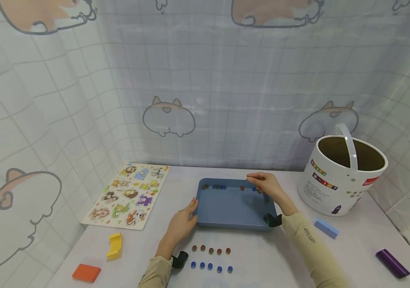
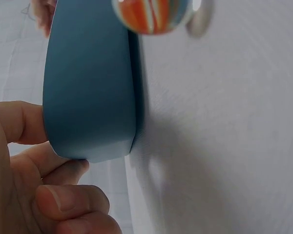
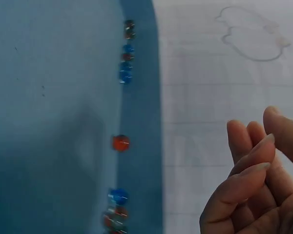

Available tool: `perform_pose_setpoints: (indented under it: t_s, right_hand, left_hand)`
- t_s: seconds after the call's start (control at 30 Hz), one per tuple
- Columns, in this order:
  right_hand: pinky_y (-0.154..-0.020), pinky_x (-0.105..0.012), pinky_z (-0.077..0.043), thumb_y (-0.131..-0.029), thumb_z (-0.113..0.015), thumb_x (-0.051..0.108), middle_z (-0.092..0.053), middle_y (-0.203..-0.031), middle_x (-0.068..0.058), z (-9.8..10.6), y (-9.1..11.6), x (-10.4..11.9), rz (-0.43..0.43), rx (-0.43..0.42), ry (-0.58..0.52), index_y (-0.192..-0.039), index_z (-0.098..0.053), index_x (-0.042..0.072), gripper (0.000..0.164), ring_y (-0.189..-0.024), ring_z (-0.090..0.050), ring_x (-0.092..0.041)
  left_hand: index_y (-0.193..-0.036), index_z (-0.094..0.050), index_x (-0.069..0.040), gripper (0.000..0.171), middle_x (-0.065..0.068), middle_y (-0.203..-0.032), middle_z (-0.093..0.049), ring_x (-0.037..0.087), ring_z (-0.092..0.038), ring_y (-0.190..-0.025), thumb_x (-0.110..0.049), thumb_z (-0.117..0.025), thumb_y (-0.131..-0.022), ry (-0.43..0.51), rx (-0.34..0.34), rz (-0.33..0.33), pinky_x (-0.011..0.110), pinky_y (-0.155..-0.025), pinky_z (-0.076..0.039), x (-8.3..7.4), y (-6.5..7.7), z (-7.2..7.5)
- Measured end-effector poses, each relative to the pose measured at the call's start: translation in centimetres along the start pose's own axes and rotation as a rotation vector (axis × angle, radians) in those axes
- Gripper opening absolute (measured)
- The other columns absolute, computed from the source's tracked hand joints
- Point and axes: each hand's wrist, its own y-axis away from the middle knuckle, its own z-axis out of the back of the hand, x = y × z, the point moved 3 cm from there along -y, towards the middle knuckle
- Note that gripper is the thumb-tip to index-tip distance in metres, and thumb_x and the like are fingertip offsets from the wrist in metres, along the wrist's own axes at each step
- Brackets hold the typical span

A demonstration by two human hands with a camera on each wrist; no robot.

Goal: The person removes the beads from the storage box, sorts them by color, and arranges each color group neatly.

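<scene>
A blue-grey tray (image 1: 235,206) lies on the table, with several small marbles along its far side. My left hand (image 1: 181,224) grips the tray's left edge; in the left wrist view its fingers (image 2: 63,165) lie around the tray's corner. My right hand (image 1: 268,186) is over the tray's far right rim, fingers loosely bent. Nothing shows between its fingertips in the right wrist view. A red-orange marble (image 3: 120,143) sits by itself between two groups of marbles. In front of the tray stand a row of reddish-brown marbles (image 1: 211,251) and a row of blue marbles (image 1: 210,266).
An animal picture board (image 1: 125,196) lies at the left, with a yellow block (image 1: 115,246) and an orange block (image 1: 86,273) nearer. On the right stands a white bucket (image 1: 327,196) with an upright handle. A light blue block (image 1: 326,229) and purple block (image 1: 392,263) lie before it.
</scene>
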Motion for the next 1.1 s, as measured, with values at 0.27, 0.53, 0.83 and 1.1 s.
perform_pose_setpoints:
  t_s: [0.27, 0.53, 0.83, 1.1]
  right_hand:
    - [-0.055, -0.026, -0.040, -0.093, -0.063, 0.033, -0.073, -0.100, -0.012, -2.1, -2.4, -1.6, -0.062, -0.047, -0.033, -0.124, -0.066, 0.005, 0.041, -0.056, -0.046, -0.009]
    - [-0.063, -0.027, -0.048, -0.091, -0.067, 0.024, -0.074, -0.100, -0.011, -3.4, -3.4, -2.8, -0.112, -0.117, 0.018, -0.114, -0.072, 0.008, 0.028, -0.079, -0.065, -0.023]
    - [-0.065, -0.027, -0.051, -0.089, -0.069, 0.017, -0.073, -0.107, -0.013, -3.8, -3.4, -3.7, -0.026, -0.183, 0.246, -0.105, -0.075, 0.009, 0.019, -0.081, -0.067, -0.020]
    - [-0.062, -0.026, -0.054, -0.085, -0.072, 0.012, -0.075, -0.095, -0.015, -3.7, -3.1, -4.7, -0.042, -0.208, 0.258, -0.102, -0.076, 0.005, 0.019, -0.071, -0.067, -0.014]
  left_hand:
    - [-0.141, -0.047, 0.000, 0.054, 0.013, -0.150, -0.043, 0.036, -0.051, -0.130, -0.014, -0.056, -0.089, -0.008, -0.027, -0.020, 0.052, -0.103, -0.044, -0.1, 0.1, -0.1]
    - [-0.144, -0.045, -0.005, 0.054, 0.006, -0.154, -0.038, 0.031, -0.046, -0.136, -0.017, -0.056, -0.092, 0.021, 0.008, 0.018, 0.050, -0.109, -0.040, 0.2, -0.2, -0.2]
    - [-0.144, -0.045, -0.005, 0.054, 0.007, -0.154, -0.038, 0.032, -0.046, -0.135, -0.018, -0.056, -0.092, 0.030, -0.006, -0.002, 0.051, -0.108, -0.041, -0.2, -0.4, 0.1]
    - [-0.143, -0.045, -0.002, 0.054, 0.010, -0.153, -0.039, 0.034, -0.047, -0.134, -0.017, -0.055, -0.093, 0.018, -0.007, -0.021, 0.052, -0.104, -0.044, -0.1, -0.2, -0.2]
